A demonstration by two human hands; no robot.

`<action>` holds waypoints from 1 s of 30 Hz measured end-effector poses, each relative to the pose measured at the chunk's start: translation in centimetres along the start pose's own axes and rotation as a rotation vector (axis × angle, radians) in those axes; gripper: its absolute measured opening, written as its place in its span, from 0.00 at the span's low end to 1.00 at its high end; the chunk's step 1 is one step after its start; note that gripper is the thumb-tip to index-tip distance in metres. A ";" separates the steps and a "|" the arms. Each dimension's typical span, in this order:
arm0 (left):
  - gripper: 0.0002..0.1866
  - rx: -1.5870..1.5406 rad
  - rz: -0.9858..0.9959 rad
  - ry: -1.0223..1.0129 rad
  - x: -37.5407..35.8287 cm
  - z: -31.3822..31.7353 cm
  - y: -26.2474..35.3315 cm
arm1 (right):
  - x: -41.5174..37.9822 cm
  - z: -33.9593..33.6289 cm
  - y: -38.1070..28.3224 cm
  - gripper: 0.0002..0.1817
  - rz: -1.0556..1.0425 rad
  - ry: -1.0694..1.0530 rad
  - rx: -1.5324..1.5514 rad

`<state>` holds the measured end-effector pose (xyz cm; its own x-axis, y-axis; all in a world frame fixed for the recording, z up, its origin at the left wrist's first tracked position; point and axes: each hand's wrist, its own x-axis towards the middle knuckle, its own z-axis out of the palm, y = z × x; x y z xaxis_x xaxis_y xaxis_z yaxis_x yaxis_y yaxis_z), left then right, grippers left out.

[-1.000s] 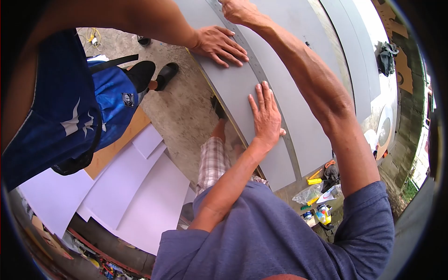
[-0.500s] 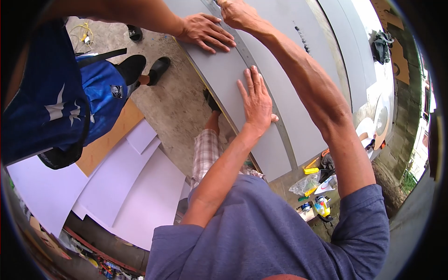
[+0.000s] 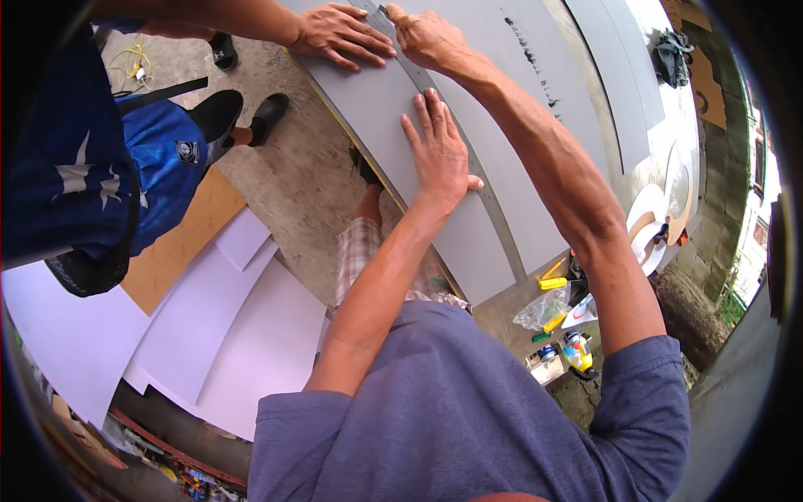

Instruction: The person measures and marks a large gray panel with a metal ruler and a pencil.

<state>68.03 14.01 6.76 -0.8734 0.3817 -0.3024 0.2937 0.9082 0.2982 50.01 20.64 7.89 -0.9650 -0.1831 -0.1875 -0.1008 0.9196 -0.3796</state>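
Note:
My left hand [image 3: 441, 155] lies flat with fingers spread on a grey sheet [image 3: 485, 259] and a long metal ruler [image 3: 499, 224]. The thumb reaches across the ruler. Farther along, my right hand [image 3: 427, 40] is closed around a small dark blade-like tool [image 3: 384, 9], mostly hidden in the fist, right at the ruler's edge. Another person's hand [image 3: 345, 35] rests flat on the sheet at the ruler's far left. Dark printed marks [image 3: 531, 58] run along the sheet to the right.
Another person in blue [image 3: 180, 159] stands at the left. White sheets [image 3: 251, 326] and a brown board [image 3: 188, 234] lie low on the left. By the table's near right are a yellow tool [image 3: 552, 284], a clear plastic bag [image 3: 542, 311] and a colourful bottle [image 3: 577, 351].
My right hand has come closer to me along the ruler with the tool. My left hand and the other person's hand keep their places; the whole view has shifted slightly.

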 end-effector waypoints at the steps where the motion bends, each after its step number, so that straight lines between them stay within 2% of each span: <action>1: 0.83 0.000 0.000 -0.004 -0.1 0.1 0.0 | -0.6 0.0 0.2 0.28 0.007 -0.009 0.002; 6: 0.82 -0.007 0.002 0.008 -0.1 0.1 0.0 | -2.8 0.5 1.0 0.28 0.026 0.000 0.032; 9: 0.82 -0.021 0.008 0.029 -0.1 0.7 -0.1 | -4.8 -1.3 -0.2 0.26 0.109 -0.085 0.057; 12: 0.81 0.028 -0.005 -0.072 -0.1 -0.1 0.2 | -6.5 1.2 1.6 0.22 0.024 0.040 -0.008; 15: 0.82 0.022 0.014 -0.019 -0.1 0.4 0.0 | -8.3 1.8 2.3 0.23 0.005 0.086 0.011; 18: 0.83 0.012 0.033 0.008 -0.2 0.7 -0.1 | -10.2 1.4 2.3 0.24 0.026 0.027 0.012; 21: 0.83 -0.022 0.062 0.118 -0.5 1.4 -0.4 | -12.2 2.1 3.0 0.25 0.007 0.071 0.000; 27: 0.88 -0.098 0.101 0.182 -0.4 2.8 -0.8 | -14.6 2.2 3.2 0.25 0.043 0.058 0.035; 30: 0.85 -0.078 0.056 0.170 -0.5 2.6 -0.6 | -15.8 2.4 3.5 0.24 0.021 0.095 0.051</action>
<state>69.25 13.70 4.38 -0.9118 0.3903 -0.1278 0.3181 0.8679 0.3815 65.47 25.88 7.31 -0.9857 -0.1276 -0.1098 -0.0700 0.9038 -0.4221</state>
